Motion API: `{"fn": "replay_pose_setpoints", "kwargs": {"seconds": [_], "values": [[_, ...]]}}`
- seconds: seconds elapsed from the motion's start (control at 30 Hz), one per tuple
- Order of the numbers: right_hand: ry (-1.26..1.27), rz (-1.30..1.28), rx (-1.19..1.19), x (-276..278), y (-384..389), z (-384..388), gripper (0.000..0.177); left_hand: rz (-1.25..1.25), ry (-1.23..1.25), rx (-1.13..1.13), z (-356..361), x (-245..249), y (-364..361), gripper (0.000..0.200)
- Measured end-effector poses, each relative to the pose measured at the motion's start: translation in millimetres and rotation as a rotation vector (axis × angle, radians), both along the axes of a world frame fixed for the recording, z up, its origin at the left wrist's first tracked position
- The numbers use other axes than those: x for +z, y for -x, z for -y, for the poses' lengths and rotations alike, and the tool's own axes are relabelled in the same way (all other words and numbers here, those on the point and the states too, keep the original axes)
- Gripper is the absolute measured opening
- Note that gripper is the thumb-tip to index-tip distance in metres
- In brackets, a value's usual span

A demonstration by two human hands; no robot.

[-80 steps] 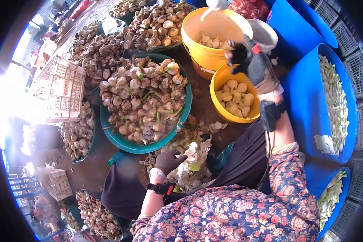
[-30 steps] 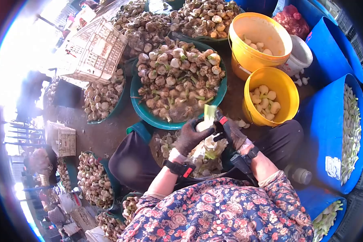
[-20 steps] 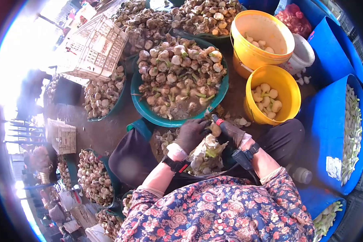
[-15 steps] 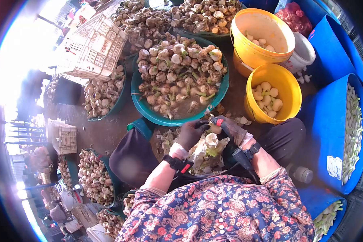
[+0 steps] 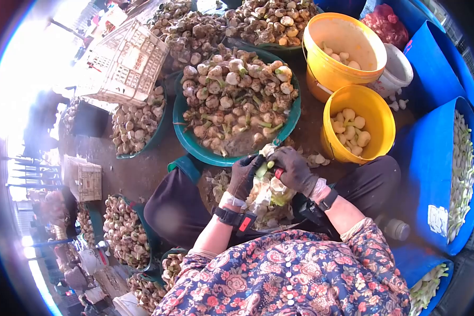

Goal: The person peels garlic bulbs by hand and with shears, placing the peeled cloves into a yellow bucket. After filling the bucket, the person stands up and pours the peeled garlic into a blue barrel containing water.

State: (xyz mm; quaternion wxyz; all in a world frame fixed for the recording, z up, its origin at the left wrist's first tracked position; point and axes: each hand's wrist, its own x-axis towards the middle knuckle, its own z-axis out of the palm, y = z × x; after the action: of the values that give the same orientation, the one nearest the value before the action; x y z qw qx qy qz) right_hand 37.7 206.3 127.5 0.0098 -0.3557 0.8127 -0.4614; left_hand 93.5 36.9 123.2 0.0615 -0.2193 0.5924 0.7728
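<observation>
In front of my lap, a garlic bulb (image 5: 268, 151) with pale skin and a short green stem is held between both hands, partly hidden by the fingers. My left hand (image 5: 244, 176), in a dark glove, is closed around its stem side. On the other side, my right hand (image 5: 296, 170), gloved too, has its fingers curled over the bulb. A small red piece (image 5: 279, 173) shows at the right thumb; I cannot make out whether it is a tool or a wrap. Below the hands lies a heap of garlic skins (image 5: 273, 196).
A green tub (image 5: 183, 129) of unpeeled garlic stands just ahead. Yellow buckets (image 5: 329, 146) with white bulbs are to its right. Blue bins (image 5: 424, 158) line the right side, some with stemmed garlic. White crates (image 5: 124, 63) and more garlic tubs are on the left.
The bulb has been turned, so its green stem now shows between the hands. My right hand has moved slightly left and rolled over, its back now facing up.
</observation>
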Motion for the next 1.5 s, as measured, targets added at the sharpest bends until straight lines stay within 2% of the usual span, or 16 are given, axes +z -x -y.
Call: {"fn": "replay_pose_setpoints", "kwargs": {"seconds": [0.13,0.17,0.27,0.4,0.53,0.6,0.67,0.83,0.9,0.97,1.07,1.13,1.27,1.33,1.47,1.5], "values": [[0.675,1.397,-0.184,-5,9,-10,0.024,-0.093,0.06,-0.164,18,18,-7,0.02],[0.552,1.224,-0.214,-25,9,-15,0.023,-0.13,-0.009,-0.286,21,23,-11,0.021],[0.989,1.538,-0.335,-76,20,-15,0.018,-0.165,0.052,-0.616,20,59,-25,0.027],[0.834,1.598,-0.507,-39,29,-32,0.019,-0.206,-0.531,-0.723,43,97,-34,0.04],[0.7,1.518,-0.396,-41,23,-20,0.022,-0.213,0.602,-0.632,19,75,-12,0.044],[0.677,1.314,-0.361,-33,14,-13,0.021,0.09,1.038,-0.53,-2,75,4,0.046],[0.602,1.111,-0.304,-13,6,-13,0.02,0.104,0.939,-0.527,-12,56,12,0.039],[0.778,1.457,-0.161,-30,12,-14,0.027,0.162,0.192,-0.372,-15,8,-1,0.025],[0.746,1.486,-0.084,-34,8,-17,0.029,0.073,-0.109,-0.317,-8,20,-8,0.021],[0.892,1.687,-0.09,-39,8,-10,0.034,-0.155,0.107,-0.3,-8,54,-21,0.022],[1.129,1.799,-0.221,-18,20,-10,0.037,-0.076,-0.388,-0.135,0,113,-43,0.019],[1.193,1.878,-0.062,-59,28,-28,0.038,-0.254,-0.694,-0.325,14,133,-39,0.022],[1.122,1.701,-0.081,-43,19,-20,0.042,0.002,0.813,-0.726,9,105,-11,0.048],[0.931,1.46,-0.135,-36,10,-10,0.043,-0.148,1.118,-0.59,-3,78,-6,0.035],[0.959,1.698,0.264,-54,10,-16,0.045,-0.224,1.025,-0.414,-29,42,-1,0.027],[1.008,1.761,0.048,-69,12,-10,0.045,-0.211,0.916,-0.432,-28,35,-2,0.027]]}}
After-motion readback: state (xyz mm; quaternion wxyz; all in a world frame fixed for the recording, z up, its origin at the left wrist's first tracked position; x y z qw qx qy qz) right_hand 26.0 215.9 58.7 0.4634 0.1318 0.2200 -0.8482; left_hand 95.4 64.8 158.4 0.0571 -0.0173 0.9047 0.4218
